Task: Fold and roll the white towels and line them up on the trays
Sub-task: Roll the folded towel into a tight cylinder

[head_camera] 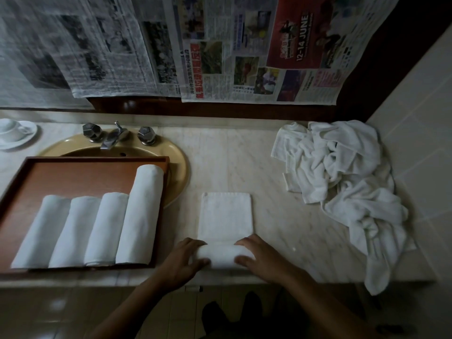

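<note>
A folded white towel (pixel 225 214) lies flat on the marble counter, its near end curled into a roll. My left hand (pixel 186 259) grips the roll's left end and my right hand (pixel 261 258) grips its right end. To the left, a brown wooden tray (pixel 73 172) rests partly over the sink and holds several rolled white towels (pixel 105 228) side by side along its near edge. A heap of loose white towels (pixel 342 177) sits at the right of the counter, with one towel hanging over the front edge.
A yellow sink (pixel 179 165) with a chrome tap (pixel 112 137) lies behind the tray. A white cup and saucer (pixel 14 133) stand at the far left. Newspaper sheets (pixel 220 50) hang on the wall behind. A tiled wall (pixel 415 143) closes the right side.
</note>
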`<move>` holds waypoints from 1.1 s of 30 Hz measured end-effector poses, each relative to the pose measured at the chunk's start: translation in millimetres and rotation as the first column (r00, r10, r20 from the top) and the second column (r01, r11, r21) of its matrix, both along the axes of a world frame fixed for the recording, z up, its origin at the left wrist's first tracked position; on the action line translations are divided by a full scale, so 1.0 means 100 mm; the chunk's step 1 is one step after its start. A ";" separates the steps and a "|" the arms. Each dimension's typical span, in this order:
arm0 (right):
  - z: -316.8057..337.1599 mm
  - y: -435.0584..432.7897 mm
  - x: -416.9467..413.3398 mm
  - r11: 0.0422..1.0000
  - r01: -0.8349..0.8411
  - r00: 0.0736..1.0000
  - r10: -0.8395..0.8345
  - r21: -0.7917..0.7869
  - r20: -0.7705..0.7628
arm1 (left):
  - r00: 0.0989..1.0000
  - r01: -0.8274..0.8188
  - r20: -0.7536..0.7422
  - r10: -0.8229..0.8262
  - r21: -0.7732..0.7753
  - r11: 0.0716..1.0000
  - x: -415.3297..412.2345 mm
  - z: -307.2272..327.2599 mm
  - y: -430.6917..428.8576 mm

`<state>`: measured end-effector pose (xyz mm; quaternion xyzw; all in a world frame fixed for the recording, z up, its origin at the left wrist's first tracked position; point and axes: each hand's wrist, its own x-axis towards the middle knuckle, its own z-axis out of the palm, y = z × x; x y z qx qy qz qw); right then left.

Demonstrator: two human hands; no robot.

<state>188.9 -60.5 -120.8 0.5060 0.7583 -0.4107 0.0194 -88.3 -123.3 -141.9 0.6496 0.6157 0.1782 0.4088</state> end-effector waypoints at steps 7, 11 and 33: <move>0.06 -0.19 -0.19 0.925 0.022 0.987 -0.081 0.378 0.140 | 0.990 -0.078 0.106 0.091 -0.114 0.990 0.04 0.03 0.08; -0.07 -0.59 -0.36 0.807 -0.041 0.987 -0.060 0.590 0.151 | 0.982 -0.127 0.128 0.140 -0.108 0.986 -0.03 -0.09 0.10; -0.05 0.10 -0.40 0.834 -0.317 0.927 0.171 0.452 0.334 | 0.830 0.290 -0.546 -0.110 0.255 0.923 0.31 -0.09 0.36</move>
